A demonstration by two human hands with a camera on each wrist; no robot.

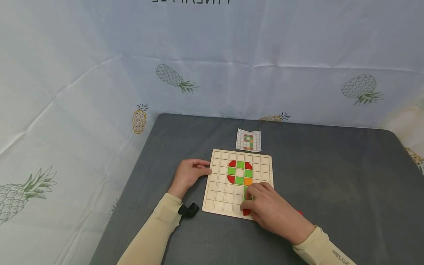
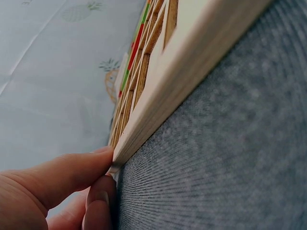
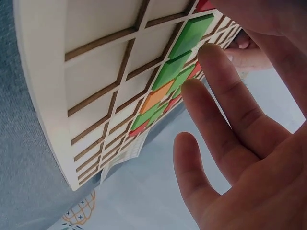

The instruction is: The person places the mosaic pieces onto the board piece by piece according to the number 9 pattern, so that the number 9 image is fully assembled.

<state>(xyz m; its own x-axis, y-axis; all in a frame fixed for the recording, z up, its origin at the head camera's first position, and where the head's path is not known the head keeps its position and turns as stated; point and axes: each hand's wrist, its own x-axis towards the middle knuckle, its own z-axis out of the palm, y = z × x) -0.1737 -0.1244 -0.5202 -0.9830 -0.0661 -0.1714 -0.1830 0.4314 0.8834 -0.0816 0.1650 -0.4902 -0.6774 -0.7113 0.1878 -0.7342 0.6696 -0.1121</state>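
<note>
A square wooden grid board [image 1: 220,197] lies on the dark table. Red rounded tiles, green square tiles and one orange square tile [image 1: 248,181] sit in its cells. My left hand [image 1: 188,176] holds the board's left edge with thumb and fingertips, seen close in the left wrist view. Over the lower right part of the board, my right hand [image 1: 276,211] pinches a red tile [image 1: 246,212] between thumb and index finger at a near cell. In the right wrist view that red tile [image 3: 204,5] shows only partly, and the other fingers stand apart above the board.
A small pattern card [image 1: 248,140] with a coloured grid print lies just beyond the board. Another red piece [image 1: 300,212] peeks out behind the right hand on the table. A pineapple-print cloth [image 1: 232,88] hangs behind the table's far edge [image 1: 314,126].
</note>
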